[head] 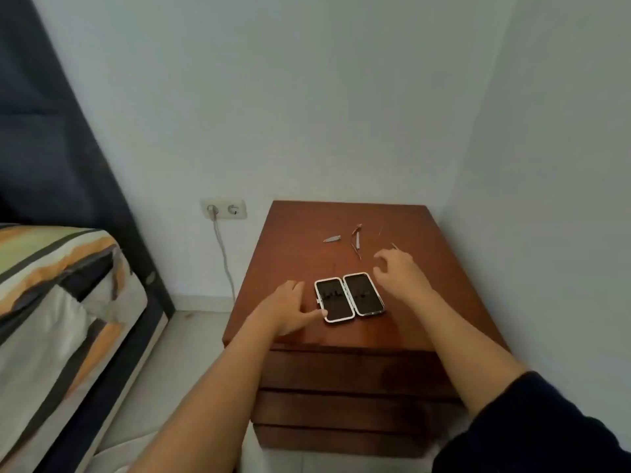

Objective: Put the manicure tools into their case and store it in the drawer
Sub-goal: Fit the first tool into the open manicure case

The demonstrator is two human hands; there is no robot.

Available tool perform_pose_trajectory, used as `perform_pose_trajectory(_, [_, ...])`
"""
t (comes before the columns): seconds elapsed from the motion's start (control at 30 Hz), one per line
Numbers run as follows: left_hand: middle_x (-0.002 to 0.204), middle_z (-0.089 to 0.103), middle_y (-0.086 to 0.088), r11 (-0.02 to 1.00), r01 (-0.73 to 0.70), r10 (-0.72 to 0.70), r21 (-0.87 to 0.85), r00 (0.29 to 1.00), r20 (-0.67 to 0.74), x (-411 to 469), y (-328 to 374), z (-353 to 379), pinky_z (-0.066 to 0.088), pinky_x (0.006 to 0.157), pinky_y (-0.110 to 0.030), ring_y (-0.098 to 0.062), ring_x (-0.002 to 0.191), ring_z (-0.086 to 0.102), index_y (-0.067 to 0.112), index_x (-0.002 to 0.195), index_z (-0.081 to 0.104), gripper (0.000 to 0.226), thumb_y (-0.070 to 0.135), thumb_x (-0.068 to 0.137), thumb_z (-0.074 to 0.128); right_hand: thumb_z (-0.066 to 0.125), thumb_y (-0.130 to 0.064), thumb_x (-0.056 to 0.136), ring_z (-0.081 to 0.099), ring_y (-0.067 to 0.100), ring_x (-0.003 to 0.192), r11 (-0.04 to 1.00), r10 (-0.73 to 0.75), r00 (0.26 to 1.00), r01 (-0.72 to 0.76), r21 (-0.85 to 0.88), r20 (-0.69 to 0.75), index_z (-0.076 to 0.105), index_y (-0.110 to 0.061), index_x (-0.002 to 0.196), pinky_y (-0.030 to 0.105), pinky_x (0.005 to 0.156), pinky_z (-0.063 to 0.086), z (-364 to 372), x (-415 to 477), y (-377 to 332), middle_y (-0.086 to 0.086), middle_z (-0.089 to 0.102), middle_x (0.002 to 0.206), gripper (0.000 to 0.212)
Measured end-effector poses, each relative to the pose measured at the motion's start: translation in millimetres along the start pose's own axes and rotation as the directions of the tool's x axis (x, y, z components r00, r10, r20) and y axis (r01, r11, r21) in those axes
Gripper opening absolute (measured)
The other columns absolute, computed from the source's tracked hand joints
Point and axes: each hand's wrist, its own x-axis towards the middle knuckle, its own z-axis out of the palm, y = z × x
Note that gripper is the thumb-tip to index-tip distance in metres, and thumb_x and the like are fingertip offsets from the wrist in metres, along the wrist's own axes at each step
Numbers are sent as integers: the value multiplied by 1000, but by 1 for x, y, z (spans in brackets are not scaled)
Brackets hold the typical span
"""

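Far left: bed w/ striped bedding, dark headboard rising behind it. Just right of that, wall outlet w/ a pale cable plugged into its left socket, hanging down toward the floor.

Center: brown wooden nightstand, its top the surface for everything; drawer fronts below all look closed.

Left hand rests on the surface at the case's left edge, fingers loosely spread, thumb tip touching the case's near-left corner; not gripping anything, just steadying.

Case lies fully open & flat near the surface's front, two dark-lined halves side by side w/ metal rims. Interior too dark/blurred to tell what sits in it.

Behind the case, well apart from it toward the wall: small nail clipper, then just right of it thin scissors-like tool w/ another slim piece alongside; blur makes exact type unclear. Further right a thin faint stick tool.

Right hand hovers above the surface right of & behind the case, fingers half curled & apart, palm down, holding nothing clearly. A thin metal tool pokes out just past its knuckles; can't tell if touching. Dark sleeve on right arm at lower right.
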Motion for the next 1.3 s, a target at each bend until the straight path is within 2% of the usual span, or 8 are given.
perform_pose_trajectory(0.27, [159,-9,-2,989,-141,145,52,987,-72,44,-29,37,-12,112,-28,-9,143,-13,15,150,-2,129,91,54,40,49,-15,87,50,27,118,994,-113,990,112,9,84,53,-12,126,44,98,44,49,106,-11,10,52,130,40])
perform_pose_trajectory(0.43, [159,-9,1,976,-200,210,92,971,-118,55,-35,45,-11,116,-32,-9,143,-16,18,151,-1,127,91,55,41,43,-8,88,43,28,127,965,-213,969,229,-125,128,50,-12,131,42,105,38,75,158,-17,9,49,137,44])
perform_pose_trajectory(0.6, [159,-8,1,972,-212,225,99,962,-151,55,-36,48,-10,117,-31,-9,143,-15,17,151,2,127,92,55,40,48,-7,89,51,37,108,935,-225,973,231,-270,56,66,-12,107,42,86,44,95,166,-12,15,58,112,26])
perform_pose_trajectory(0.73, [159,-7,1,973,-211,224,94,961,-159,53,-34,48,-10,117,-31,-9,143,-15,18,151,2,125,91,57,41,52,-7,89,54,33,95,963,-261,965,261,-63,12,66,-7,98,40,80,45,89,151,-13,16,54,105,17])
perform_pose_trajectory(0.8, [159,-8,2,974,-211,222,88,962,-158,52,-34,47,-10,116,-30,-8,143,-15,20,151,2,123,91,58,41,58,-9,86,56,21,84,960,-261,965,259,107,7,70,-10,96,27,80,45,73,139,-20,11,60,95,16])
perform_pose_trajectory(0.9, [159,-7,2,975,-208,218,74,962,-163,51,-33,45,-11,115,-29,-8,143,-15,21,151,3,122,91,58,40,67,-10,81,53,5,64,939,-240,958,189,286,154,71,-9,90,3,60,39,49,109,-30,1,62,76,10])
perform_pose_trajectory(1.03, [159,-5,1,975,-208,218,72,963,-162,49,-31,44,-10,115,-28,-7,143,-13,21,151,4,123,91,56,38,70,-10,80,62,15,64,924,-237,909,101,369,343,66,-4,89,22,66,52,43,81,-28,5,66,76,12])
perform_pose_trajectory(1.3, [159,-5,2,977,-202,210,64,965,-158,48,-31,43,-10,114,-26,-3,139,-16,22,151,3,124,93,54,34,69,-15,81,64,8,84,944,-320,864,255,211,388,69,-15,82,23,82,49,58,78,-29,-1,72,83,1])
